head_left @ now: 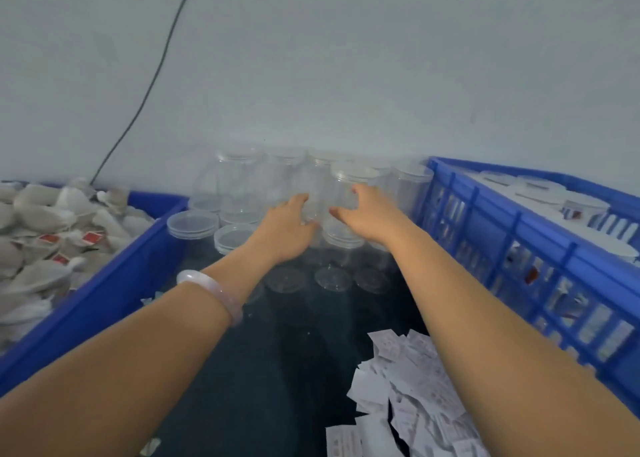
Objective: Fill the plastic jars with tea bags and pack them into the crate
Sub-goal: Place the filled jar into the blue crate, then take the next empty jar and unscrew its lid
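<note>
Several clear plastic jars (pixel 239 183) stand against the wall at the back of the dark table (pixel 277 359). My right hand (pixel 370 214) curls its thumb and fingers round one lidded clear jar (pixel 346 183) in the front row. My left hand (pixel 287 228), a pale bangle on its wrist, reaches in with fairly straight fingers and touches the jar next to it on the left. Tea bags (pixel 52 235) with red tags fill a blue bin (pixel 114 283) at the left. The blue slatted crate (pixel 519 248) at the right holds filled jars with white lids (pixel 540 193).
Loose clear lids (pixel 194 222) lie left of the jars, and more lie flat on the table beneath my hands. A heap of white paper slips (pixel 408 394) covers the table's near right. A black cable (pixel 156 75) runs down the wall.
</note>
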Demonstrator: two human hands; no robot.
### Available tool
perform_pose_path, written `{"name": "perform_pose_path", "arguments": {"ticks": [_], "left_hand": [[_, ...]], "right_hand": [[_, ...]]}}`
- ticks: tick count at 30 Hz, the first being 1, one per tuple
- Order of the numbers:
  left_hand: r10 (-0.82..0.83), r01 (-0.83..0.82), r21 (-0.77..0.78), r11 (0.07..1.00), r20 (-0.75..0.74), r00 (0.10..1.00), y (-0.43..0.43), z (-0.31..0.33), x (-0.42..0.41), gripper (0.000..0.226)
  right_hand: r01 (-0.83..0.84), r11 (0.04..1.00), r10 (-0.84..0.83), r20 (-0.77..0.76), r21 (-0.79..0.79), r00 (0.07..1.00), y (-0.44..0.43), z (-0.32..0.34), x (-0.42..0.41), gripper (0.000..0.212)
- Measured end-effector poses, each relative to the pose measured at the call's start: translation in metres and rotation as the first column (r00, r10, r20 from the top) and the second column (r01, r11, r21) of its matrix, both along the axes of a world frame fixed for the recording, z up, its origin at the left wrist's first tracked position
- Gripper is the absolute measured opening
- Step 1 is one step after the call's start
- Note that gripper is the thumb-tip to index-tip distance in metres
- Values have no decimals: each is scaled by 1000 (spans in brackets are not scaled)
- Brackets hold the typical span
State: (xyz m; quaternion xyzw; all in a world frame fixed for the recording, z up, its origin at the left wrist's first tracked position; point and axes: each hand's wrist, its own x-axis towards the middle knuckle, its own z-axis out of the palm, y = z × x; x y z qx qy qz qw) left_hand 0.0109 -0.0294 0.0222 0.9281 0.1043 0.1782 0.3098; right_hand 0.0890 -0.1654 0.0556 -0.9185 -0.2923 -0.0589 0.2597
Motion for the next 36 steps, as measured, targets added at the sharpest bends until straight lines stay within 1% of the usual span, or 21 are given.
{"name": "perform_pose_path", "arguments": {"ticks": [2,3,4,6,8,10,11,13,14,15,16,17,19,21,23,25,28,31,33,35,36], "left_hand": [[10,-9,52,999,-11,1000,12,2,8,61],[10,-8,76,997,-14,1000,16,2,12,61],[8,-7,91,996,-18,1000,19,1,16,61],[-1,2,82,997,-8,1000,22,-1,23,61],[-17,17,25,1000,3,1000,21,-4,30,65],[-29,29,-37,999,8,1000,16,-7,34,73],[-39,39,-62,997,12,999,12,-8,35,79],[-78,83,-125,989,45,996,6,-6,32,91],[-109,127,-187,974,105,989,3,-6,27,93],[-118,163,-251,954,183,976,1,-5,20,89],[-110,181,-284,942,250,962,-1,-4,9,87],[-99,185,-293,938,284,954,-5,-4,-5,94],[-80,166,-274,947,298,951,-14,-14,-36,111],[-37,111,-235,966,299,954,-26,-33,-70,111],[-55,106,-188,977,258,965,-39,-56,-102,108],[-69,107,-169,980,214,974,-46,-77,-129,108],[-57,90,-216,972,155,986,-42,-100,-159,129],[-111,164,-301,939,184,977,-30,-109,-177,128],[-214,279,-393,876,200,956,-17,-111,-179,120],[-321,390,-540,746,220,921,-8,-112,-179,107],[-350,417,-598,684,233,907,-6,-112,-179,104]], "right_hand": [[106,994,-104,139,-9,985,4,-4,20,69],[148,989,-141,176,-25,974,5,-5,28,73],[174,984,-165,181,-33,970,6,-6,36,78],[178,984,-177,118,3,977,7,-8,49,82],[136,980,-148,72,146,986,8,-12,57,77],[98,943,-133,90,319,987,9,-16,56,67],[79,922,-130,110,378,985,10,-17,51,63],[7,897,-90,167,441,982,12,-18,33,60],[-46,888,-45,185,457,982,13,-20,20,60],[-98,875,15,177,474,984,13,-23,6,60],[-138,857,82,133,496,988,11,-27,-8,60],[-156,838,152,51,522,987,7,-31,-24,59],[-155,818,259,-116,554,959,-5,-38,-54,62],[-129,856,271,-223,500,936,-16,-43,-85,71],[-96,906,222,-271,412,937,-19,-53,-115,77],[-93,931,185,-239,352,953,-17,-69,-143,71],[-140,934,209,-184,329,960,-15,-94,-175,52],[-199,927,242,-100,317,965,-16,-105,-191,49],[-307,907,346,-94,288,933,-17,-101,-193,49],[-451,858,493,-149,246,857,-19,-92,-189,47],[-492,836,539,-195,243,819,-20,-88,-184,49]]}}
